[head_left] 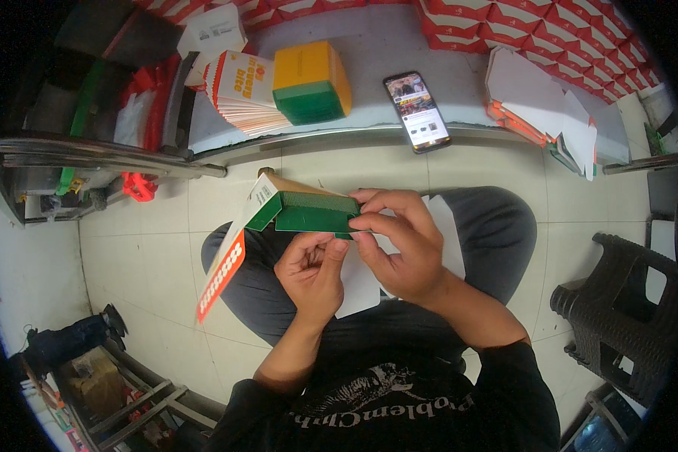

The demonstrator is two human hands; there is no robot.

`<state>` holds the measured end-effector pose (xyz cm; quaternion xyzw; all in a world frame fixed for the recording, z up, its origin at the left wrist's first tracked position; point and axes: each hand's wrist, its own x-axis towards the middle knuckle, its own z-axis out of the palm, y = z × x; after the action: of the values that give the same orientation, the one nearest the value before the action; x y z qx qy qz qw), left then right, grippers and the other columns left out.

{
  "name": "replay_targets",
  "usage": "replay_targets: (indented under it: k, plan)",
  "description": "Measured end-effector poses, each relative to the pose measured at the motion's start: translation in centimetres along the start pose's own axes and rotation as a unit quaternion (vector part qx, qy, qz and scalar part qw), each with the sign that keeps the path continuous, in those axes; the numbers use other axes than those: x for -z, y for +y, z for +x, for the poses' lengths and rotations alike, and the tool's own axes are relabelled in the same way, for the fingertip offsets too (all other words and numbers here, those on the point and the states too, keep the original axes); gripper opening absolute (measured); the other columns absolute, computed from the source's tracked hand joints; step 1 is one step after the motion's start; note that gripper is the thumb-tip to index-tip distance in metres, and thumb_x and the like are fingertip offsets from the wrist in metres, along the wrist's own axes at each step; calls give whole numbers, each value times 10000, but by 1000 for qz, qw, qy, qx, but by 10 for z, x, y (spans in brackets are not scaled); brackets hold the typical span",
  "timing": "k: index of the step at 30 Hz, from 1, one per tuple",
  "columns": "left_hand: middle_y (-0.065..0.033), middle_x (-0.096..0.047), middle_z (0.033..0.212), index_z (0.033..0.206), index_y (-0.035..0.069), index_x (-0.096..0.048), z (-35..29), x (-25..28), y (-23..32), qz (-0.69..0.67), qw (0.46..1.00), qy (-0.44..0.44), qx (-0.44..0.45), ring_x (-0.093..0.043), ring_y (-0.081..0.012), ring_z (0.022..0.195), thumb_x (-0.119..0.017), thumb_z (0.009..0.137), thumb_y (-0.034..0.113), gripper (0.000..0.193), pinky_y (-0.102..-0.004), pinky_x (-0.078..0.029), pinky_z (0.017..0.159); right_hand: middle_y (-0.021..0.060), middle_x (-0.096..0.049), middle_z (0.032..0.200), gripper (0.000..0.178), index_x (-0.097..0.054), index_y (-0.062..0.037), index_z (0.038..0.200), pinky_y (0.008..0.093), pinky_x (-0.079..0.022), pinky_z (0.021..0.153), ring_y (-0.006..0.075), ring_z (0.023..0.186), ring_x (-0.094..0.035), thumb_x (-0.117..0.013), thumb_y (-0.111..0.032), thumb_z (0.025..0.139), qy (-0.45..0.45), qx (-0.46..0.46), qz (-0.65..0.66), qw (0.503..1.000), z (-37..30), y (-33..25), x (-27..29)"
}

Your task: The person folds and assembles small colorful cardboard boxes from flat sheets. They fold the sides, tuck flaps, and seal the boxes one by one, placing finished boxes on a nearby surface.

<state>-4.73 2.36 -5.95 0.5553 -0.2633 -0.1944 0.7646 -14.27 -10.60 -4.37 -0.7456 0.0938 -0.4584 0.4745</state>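
Observation:
A partly folded cardboard box (316,213) with green, white and orange faces is held up over my lap. My left hand (313,275) is closed, its thumb and fingertips pinching the lower edge of the green panel. At the box's right end, my right hand (403,245) grips the green flaps between bent fingers and thumb. An orange-and-white panel hangs down at the left, tilted and unfolded. White card sheets (360,290) lie across my lap below my hands, partly hidden by them.
Ahead is a grey shelf (369,45) with a phone (416,111), its screen lit, at the edge. A yellow-and-green box (311,81) stands beside a stack of flat cartons (241,90). More flat cartons (539,98) lie right, before red-and-white boxes (535,30). A dark plastic stool (625,309) sits at right.

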Motion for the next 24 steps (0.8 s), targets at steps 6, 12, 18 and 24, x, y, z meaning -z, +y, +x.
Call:
replay_targets:
  k: [6,12,18,24]
  plan:
    - [-94,-759,1113,1174,-37,-700,4,6,0,17,1000,-15,13,-683,-85,952,-769,971,-17,215,-224,-550,797,149,-619,1169,180,-730,19,1073,413,-590,963,349,1197,-674,-767,42,899,-37,-47,18,998,-1,-5,0]
    - [-95,-749,1139,1210,-27,-671,10,9,1,-12,1000,-16,-1,-691,-129,1013,-775,976,28,262,-273,-554,884,144,-589,1236,180,-739,17,1064,397,-621,991,355,1258,-643,-783,26,890,-61,-6,12,998,-4,-10,-2]
    - [-103,-715,1230,1328,-15,-581,13,-6,7,-38,999,-2,-3,-689,-145,1053,-788,973,69,420,-275,-543,931,198,-582,1374,182,-712,25,1025,415,-622,1023,372,1331,-591,-796,19,864,-65,-7,16,998,-1,-4,5]
    - [-89,-705,1234,1467,-3,-497,14,13,34,-178,981,72,25,-685,-211,1133,-729,1021,219,550,-363,-539,993,249,-607,1445,276,-653,-22,1003,559,-508,1073,461,1282,-592,-786,10,763,-167,86,-117,975,6,-1,14]
